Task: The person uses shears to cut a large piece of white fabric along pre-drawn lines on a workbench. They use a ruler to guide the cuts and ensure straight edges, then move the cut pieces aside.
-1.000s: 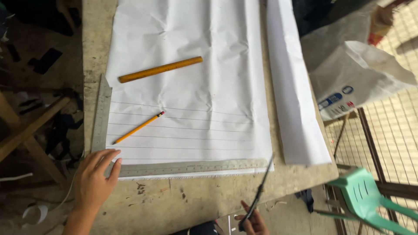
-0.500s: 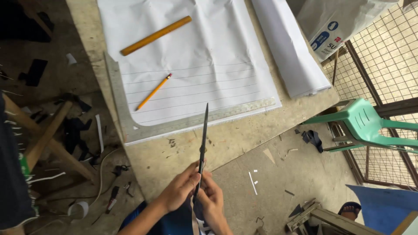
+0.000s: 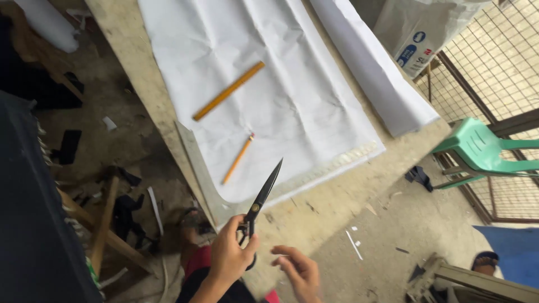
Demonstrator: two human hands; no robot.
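Note:
My left hand (image 3: 231, 253) grips the handles of black scissors (image 3: 263, 192). Their closed blades point up and to the right, over the front edge of the concrete table (image 3: 320, 207). My right hand (image 3: 296, 270) hovers just right of the handles with its fingers apart, holding nothing. On the table lies a large white paper sheet (image 3: 292, 101) with ruled lines near its front edge. An orange pencil (image 3: 237, 160) and a long yellow ruler (image 3: 230, 90) rest on the paper. A metal L-shaped square (image 3: 193, 163) frames the sheet's left and front edges.
A second folded white sheet (image 3: 376, 67) lies along the table's right side. A green plastic chair (image 3: 483, 148), a white sack (image 3: 415, 28) and a wire mesh fence (image 3: 494, 62) stand to the right. Wooden scraps (image 3: 104, 224) litter the floor on the left.
Both hands were closed around the scissors' handles half a second ago; now my right hand has come off and opened. The scissors tilt to the right in my left hand.

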